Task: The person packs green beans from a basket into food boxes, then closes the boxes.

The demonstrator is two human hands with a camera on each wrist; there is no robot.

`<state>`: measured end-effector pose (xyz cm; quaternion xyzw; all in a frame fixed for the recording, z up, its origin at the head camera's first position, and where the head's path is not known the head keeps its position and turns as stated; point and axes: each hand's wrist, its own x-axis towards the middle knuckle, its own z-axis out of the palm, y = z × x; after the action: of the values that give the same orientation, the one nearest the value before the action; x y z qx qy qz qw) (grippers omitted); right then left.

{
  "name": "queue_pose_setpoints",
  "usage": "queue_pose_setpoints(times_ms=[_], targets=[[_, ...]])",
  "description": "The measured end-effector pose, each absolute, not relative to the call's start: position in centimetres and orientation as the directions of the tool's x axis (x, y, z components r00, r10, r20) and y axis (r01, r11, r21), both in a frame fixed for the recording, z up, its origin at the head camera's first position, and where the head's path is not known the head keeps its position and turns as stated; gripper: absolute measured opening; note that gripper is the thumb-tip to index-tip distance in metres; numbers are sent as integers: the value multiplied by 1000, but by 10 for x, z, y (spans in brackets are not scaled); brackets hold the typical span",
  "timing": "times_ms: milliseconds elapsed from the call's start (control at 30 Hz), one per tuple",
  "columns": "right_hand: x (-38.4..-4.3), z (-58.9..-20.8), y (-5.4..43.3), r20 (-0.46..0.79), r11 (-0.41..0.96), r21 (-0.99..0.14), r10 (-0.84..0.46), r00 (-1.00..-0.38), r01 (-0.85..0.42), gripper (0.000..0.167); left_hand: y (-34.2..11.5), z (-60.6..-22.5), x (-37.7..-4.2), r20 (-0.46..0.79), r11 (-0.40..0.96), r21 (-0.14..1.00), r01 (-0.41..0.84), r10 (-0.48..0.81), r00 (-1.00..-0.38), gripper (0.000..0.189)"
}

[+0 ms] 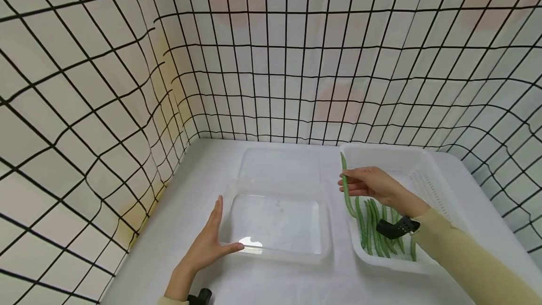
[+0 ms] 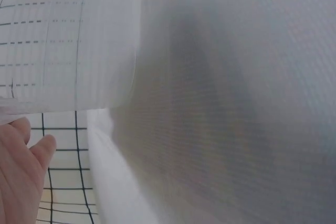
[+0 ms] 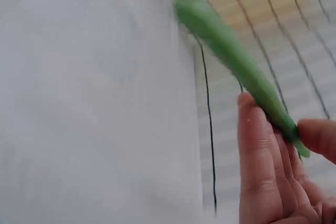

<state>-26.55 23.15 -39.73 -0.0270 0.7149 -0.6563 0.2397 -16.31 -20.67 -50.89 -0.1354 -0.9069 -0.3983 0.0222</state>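
My right hand pinches one long green bean between thumb and fingers, above the left rim of a white plastic basket. The right wrist view shows the bean slanting up from the fingertips. Several more green beans lie side by side in the basket, partly covered by the right wrist and its black strap. At the left side of a clear plastic container, my left hand has its fingers straight and thumb spread along the near corner. No beans show inside that container.
Behind the container lies a flat clear lid-like piece. All of it stands on a white-covered table. Black grid netting over pale cloth surrounds the table at the back and both sides.
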Motion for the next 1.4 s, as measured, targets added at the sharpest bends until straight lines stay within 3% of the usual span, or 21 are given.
queue_pose_setpoints(times_ms=[200,400,733,967,1133,1400], targets=[[-272,-395,161,-303,46,-947,-450,-840,317,33,-201,-508,-172,152,633,722,278,247,-957,128],[-276,-424,100,-379,46,-910,-490,-785,411,33,-191,-515,-183,174,593,752,288,243,-954,129],[-273,-469,51,-462,67,-870,-459,-759,488,27,-177,-518,-190,136,561,785,263,258,-957,131],[-264,-477,51,-507,90,-850,-413,-757,520,33,-181,-519,-183,130,561,794,236,223,-966,131],[-259,-468,71,-495,107,-856,-453,-742,506,41,-187,-519,-178,131,583,780,227,203,-970,131],[-263,-427,141,-346,152,-937,-499,-795,313,47,-197,-515,-173,145,590,771,240,205,-968,131]])
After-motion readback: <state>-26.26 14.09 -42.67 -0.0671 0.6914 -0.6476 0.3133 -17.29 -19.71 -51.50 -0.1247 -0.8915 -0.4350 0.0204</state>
